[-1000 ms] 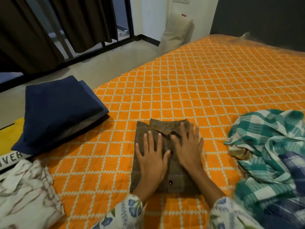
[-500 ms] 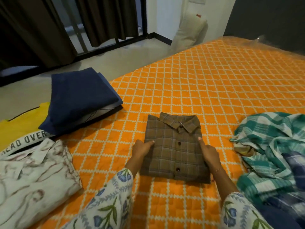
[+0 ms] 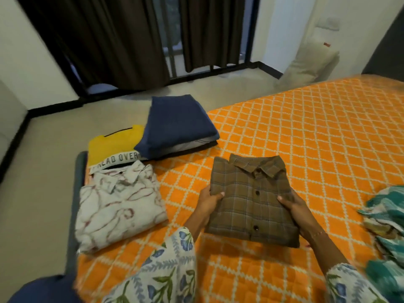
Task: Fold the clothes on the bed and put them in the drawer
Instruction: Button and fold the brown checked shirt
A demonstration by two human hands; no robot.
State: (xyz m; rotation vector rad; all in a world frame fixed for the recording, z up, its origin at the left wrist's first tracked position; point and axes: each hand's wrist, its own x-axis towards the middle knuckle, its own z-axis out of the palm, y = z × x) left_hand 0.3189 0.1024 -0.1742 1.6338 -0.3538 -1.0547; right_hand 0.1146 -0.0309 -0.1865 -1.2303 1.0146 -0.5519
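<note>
A folded brown plaid shirt is held just above the orange quilted bed, collar pointing away from me. My left hand grips its left edge, thumb on top. My right hand grips its right edge, thumb on top and fingers underneath. To the left lie a folded white patterned shirt, a folded yellow T-shirt with lettering, and a folded navy garment stacked on other folded cloth. No drawer is in view.
A crumpled green-and-white checked cloth lies at the bed's right edge. Beyond the bed's left side is bare floor, then dark curtains over a window. A pale cushion leans against the far wall.
Both hands went from pressing flat on the brown shirt to gripping its sides, and have lifted it off the bed. The view has swung left, showing more of the folded pile.
</note>
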